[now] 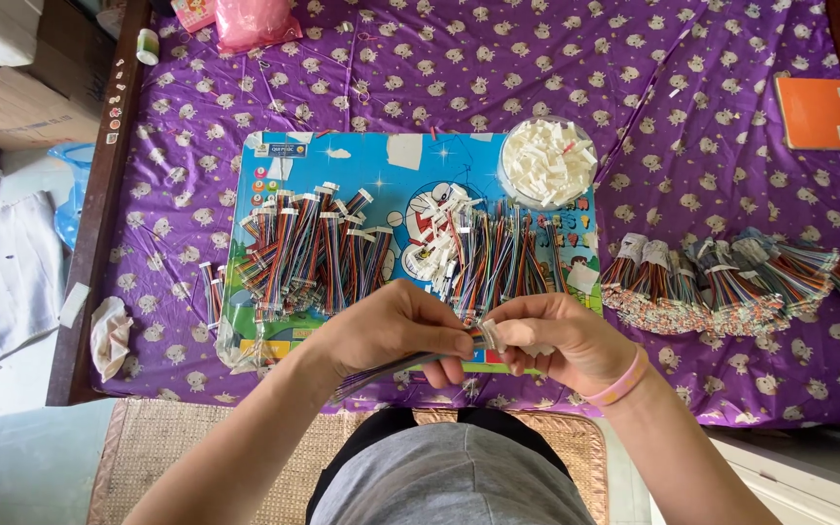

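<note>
1. Left hand (396,331), forearm angled up from the lower left, pinches a flat multicoloured ribbon cable (391,369) near its end, above the near edge of the blue cartoon mat (420,160).
2. Right hand (556,335), a pink wristband (619,384) on its wrist, grips a small white connector (491,335) at the cable's tip.
3. Fingertips of both hands meet.
4. Bowl of white connectors (548,160) sits at the mat's far right corner.

Bowl (515,185) behind wire bundles (313,253), on board (401,165)
</note>
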